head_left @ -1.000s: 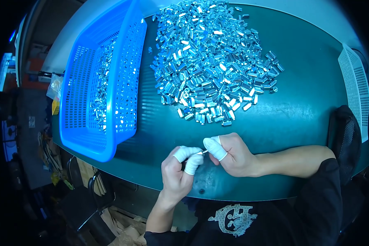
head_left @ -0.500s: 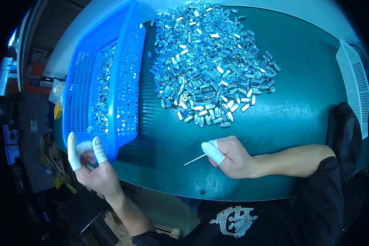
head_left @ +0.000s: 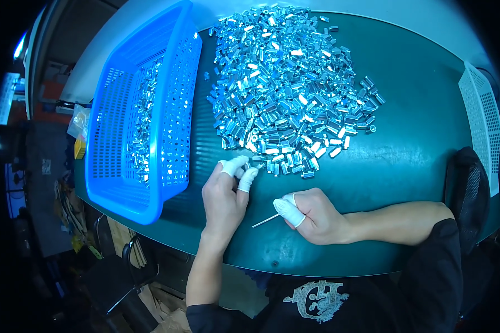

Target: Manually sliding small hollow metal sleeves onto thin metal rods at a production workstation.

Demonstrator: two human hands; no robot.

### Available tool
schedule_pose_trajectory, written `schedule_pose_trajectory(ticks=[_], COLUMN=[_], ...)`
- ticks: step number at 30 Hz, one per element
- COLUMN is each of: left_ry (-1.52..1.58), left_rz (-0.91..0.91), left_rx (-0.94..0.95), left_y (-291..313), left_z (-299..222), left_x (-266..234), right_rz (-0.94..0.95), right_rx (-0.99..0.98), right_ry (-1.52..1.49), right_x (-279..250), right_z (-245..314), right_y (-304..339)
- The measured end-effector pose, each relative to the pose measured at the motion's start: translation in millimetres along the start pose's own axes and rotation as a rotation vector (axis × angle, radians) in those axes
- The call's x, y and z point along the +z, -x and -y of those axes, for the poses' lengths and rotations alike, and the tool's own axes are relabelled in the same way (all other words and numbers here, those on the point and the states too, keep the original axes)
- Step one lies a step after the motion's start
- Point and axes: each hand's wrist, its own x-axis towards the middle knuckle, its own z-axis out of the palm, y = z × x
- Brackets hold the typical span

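My left hand [head_left: 226, 188], with white finger cots on its fingertips, is at the near left edge of a large heap of shiny hex standoffs [head_left: 289, 100]. Its thumb and fingers are closed on one hex standoff [head_left: 248, 165], which shows only in part. My right hand [head_left: 316, 216] rests over the green tabletop, closed round a thin metal rod [head_left: 265, 221]. The rod sticks out toward the lower left, its other end hidden in the fist. White cots cover the right thumb and finger too.
A blue perforated basket [head_left: 156, 166] stands left of the heap, with many similar metal pieces [head_left: 144, 122] inside. At the far right is a white perforated basket [head_left: 478, 105], close to a dark mesh chair-like object [head_left: 472, 188]. The green table [head_left: 372, 183] has a curved near edge.
My left hand has moved right, from over the blue basket's near end to the heap's edge, and its spread fingers have closed. The right hand has barely moved.
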Motion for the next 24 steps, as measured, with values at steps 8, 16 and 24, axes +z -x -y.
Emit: schedule_pose_trajectory(ticks=[8, 16, 24], left_ry=[1.100, 1.244, 1.134], left_rz=[-0.075, -0.028, -0.045], left_rx=[-0.396, -0.484, -0.427], left_y=[61.5, 78.6, 78.3], left_z=[-16.8, -18.7, -20.6], left_x=[-18.1, -11.7, -17.2], right_rz=[-0.101, -0.067, -0.032], right_rx=[0.106, 0.102, 0.132], right_ry=[-0.144, -0.069, -0.123], right_x=[-6.2, -3.8, -4.8], right_z=[10.3, 9.5, 12.0], right_y=[-1.3, -1.6, -1.7])
